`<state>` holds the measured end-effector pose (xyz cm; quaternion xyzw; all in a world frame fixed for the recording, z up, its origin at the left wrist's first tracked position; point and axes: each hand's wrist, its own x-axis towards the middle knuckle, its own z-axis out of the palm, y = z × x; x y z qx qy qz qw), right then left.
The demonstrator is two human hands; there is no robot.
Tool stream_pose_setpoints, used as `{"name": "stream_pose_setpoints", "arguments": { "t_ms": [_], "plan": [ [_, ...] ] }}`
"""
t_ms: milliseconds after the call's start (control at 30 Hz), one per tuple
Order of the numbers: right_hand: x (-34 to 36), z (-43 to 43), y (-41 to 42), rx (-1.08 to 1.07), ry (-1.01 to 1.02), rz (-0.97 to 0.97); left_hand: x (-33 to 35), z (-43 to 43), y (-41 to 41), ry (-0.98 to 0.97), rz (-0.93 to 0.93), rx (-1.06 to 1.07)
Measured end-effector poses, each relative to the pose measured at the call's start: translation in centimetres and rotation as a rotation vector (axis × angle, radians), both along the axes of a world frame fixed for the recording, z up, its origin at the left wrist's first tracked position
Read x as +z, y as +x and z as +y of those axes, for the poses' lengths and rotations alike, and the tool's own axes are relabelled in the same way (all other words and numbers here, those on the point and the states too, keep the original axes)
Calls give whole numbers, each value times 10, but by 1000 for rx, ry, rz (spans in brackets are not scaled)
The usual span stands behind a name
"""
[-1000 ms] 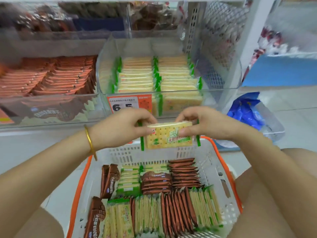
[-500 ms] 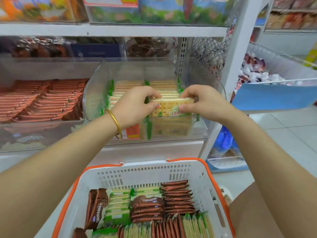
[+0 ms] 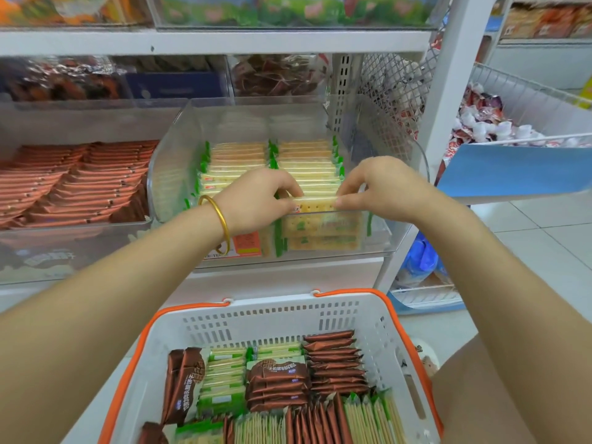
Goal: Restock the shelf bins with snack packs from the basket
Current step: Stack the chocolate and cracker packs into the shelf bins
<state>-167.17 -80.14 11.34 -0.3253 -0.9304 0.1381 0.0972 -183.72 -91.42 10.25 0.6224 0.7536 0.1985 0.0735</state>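
Observation:
A green-edged cracker pack (image 3: 315, 204) stands on edge at the front of the clear shelf bin (image 3: 179, 149), in the right row of like packs. My left hand (image 3: 256, 200) pinches its left end and my right hand (image 3: 381, 187) pinches its right end, both reaching over the bin's front wall. Below, the white basket (image 3: 272, 318) with orange handles holds several green cracker packs (image 3: 224, 379) and brown chocolate packs (image 3: 333, 357).
A clear bin of orange-brown packs (image 3: 73, 184) sits to the left. Upper shelf (image 3: 224, 40) runs above the bins. A white upright post (image 3: 445, 91) stands on the right, with a wire bin with a blue front (image 3: 519, 168) of wrapped sweets beyond it.
Both hands carried the cracker pack up from above the basket, over the bin's front wall, and lowered it into the front of the right row.

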Motion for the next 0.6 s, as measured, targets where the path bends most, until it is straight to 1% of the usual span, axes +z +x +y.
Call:
{"name": "stream_pose_setpoints", "arguments": {
  "t_ms": [67, 167, 200, 300, 400, 500, 600],
  "plan": [
    [-1, -2, 1, 35, -83, -20, 2, -2, 1, -22, -3, -7],
    [-3, -3, 1, -19, -121, -7, 3, -5, 3, -41, -44, 12],
    [-4, -3, 0, -56, -110, -41, 2, -6, 3, -33, -50, 19],
    [-1, -1, -6, -150, -104, -222, 2, -7, 5, -49, -61, 28],
    [3, 0, -12, -188, -197, -309, 1, -7, 6, -86, -47, 7],
    [4, 4, -13, -209, -287, -239, -1, -7, 3, -81, -45, -51],
    [1, 4, -12, -214, -324, -102, -2, -10, 1, -109, -25, -67]
  ]
}}
